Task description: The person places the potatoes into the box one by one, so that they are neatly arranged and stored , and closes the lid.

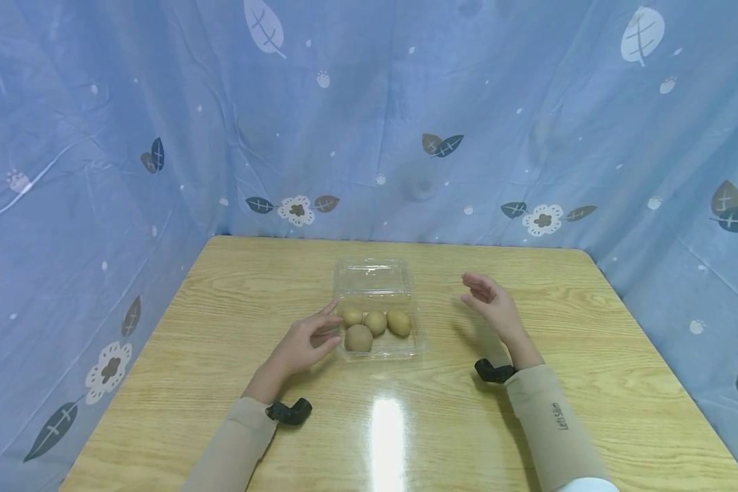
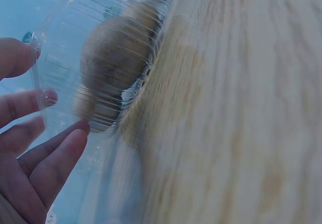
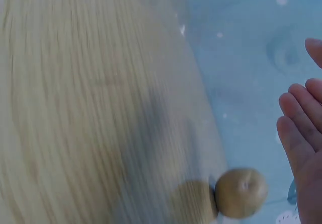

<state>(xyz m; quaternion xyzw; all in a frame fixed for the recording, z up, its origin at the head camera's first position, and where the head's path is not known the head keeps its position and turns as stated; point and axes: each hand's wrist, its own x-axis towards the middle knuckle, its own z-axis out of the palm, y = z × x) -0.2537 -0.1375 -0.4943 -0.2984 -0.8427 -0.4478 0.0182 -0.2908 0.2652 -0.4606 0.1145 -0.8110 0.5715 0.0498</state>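
Observation:
A clear plastic clamshell box stands on the table, lid folded back. Several rounded brown and yellowish things, like kiwis or small potatoes, lie inside, including a brown one at front left and a yellow one at right. My left hand is at the box's left side, fingers spread and fingertips at its clear wall. Right of the box, my right hand hovers above the table, fingers slightly bent, holding nothing. A round brown piece shows near that hand in the right wrist view.
The wooden table ends at the back against a blue patterned curtain, which also hangs on both sides. Black wrist cameras sit at both wrists. A bright light reflection lies on the tabletop in front.

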